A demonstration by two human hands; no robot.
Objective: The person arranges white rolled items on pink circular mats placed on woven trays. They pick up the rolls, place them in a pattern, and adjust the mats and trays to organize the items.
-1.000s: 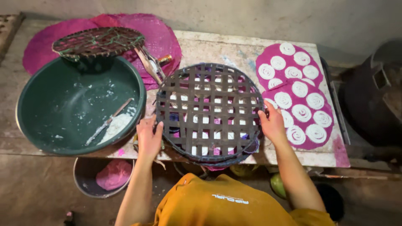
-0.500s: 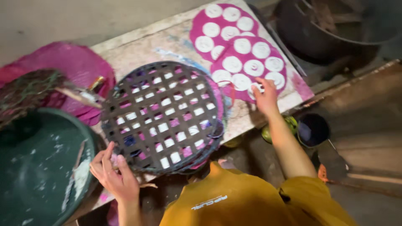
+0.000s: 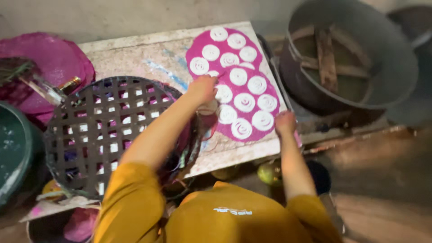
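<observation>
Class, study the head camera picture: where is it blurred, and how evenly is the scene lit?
Head view: motion blur softens everything, most around the left hand and right hand at the pink sheet of white spirals; the woven black tray keeps a readable lattice; light falls evenly on the tabletop, while the big metal pot and the floor sit in dim shadow.

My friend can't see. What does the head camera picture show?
Both hands touch a round pink mat dotted with white spiral discs: left hand at its upper edge, right hand at its right edge. A dark woven lattice tray lies beside it.
</observation>
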